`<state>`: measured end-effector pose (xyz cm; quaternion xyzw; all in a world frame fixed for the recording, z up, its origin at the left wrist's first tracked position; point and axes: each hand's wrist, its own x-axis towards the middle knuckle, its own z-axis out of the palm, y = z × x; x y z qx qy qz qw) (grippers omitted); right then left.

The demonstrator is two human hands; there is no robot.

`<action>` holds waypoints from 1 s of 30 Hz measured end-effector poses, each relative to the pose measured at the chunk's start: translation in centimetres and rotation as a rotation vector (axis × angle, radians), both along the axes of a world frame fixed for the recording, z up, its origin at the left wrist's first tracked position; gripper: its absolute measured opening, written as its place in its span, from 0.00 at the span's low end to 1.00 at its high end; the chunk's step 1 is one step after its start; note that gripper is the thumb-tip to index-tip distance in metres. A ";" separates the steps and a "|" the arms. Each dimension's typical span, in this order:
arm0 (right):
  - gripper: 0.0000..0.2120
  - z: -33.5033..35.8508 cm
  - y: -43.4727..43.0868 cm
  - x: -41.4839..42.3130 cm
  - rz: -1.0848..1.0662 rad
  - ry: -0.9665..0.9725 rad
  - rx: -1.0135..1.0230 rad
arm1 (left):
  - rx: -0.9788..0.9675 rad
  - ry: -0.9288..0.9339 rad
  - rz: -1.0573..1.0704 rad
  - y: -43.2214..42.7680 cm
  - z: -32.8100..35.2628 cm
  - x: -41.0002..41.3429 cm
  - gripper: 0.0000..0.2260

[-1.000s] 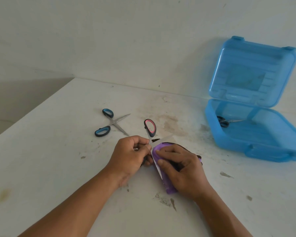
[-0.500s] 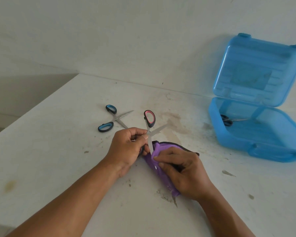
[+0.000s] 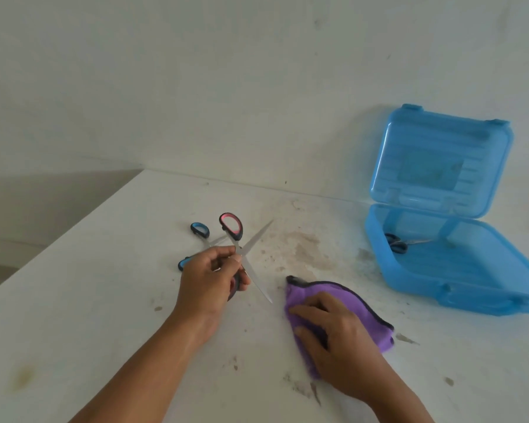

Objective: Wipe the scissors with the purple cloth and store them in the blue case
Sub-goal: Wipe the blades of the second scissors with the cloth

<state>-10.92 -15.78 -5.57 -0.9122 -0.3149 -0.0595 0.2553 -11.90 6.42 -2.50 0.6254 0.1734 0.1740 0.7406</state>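
My left hand (image 3: 209,280) grips the red-handled scissors (image 3: 247,251) near the pivot, blades spread open, one red loop pointing up. My right hand (image 3: 336,337) lies on the purple cloth (image 3: 338,296) on the table, fingers slightly curled over it, apart from the blades. A blue-handled pair of scissors (image 3: 199,230) lies open on the table behind my left hand, partly hidden by it. The blue case (image 3: 458,279) stands open at the right, with a dark-handled pair of scissors (image 3: 397,243) inside.
The white table (image 3: 104,300) is stained, with a brown patch (image 3: 303,248) between the scissors and the case. Its left edge runs diagonally at the left. A white wall stands behind, and the case lid (image 3: 440,160) leans against it.
The cloth and my right hand have come off the blade and moved right onto the table. My left hand lifted the red scissors slightly, blades now bare.
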 end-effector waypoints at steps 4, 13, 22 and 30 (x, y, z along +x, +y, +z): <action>0.13 0.5 -1.0 -0.2 -0.219 -0.019 0.018 | -0.122 -0.014 -0.033 -0.8 1.3 -0.4 0.06; 0.07 6.0 1.8 -1.9 -0.246 0.360 0.619 | -0.329 -0.072 -0.128 -4.6 4.7 -1.6 0.06; 0.08 8.7 -0.1 -1.5 -0.218 0.339 0.512 | -0.486 -0.114 -0.209 -4.1 5.6 -2.0 0.05; 0.07 9.4 -2.2 -1.2 -0.262 0.321 0.503 | 0.179 -0.115 -0.219 -4.1 5.5 -2.4 0.07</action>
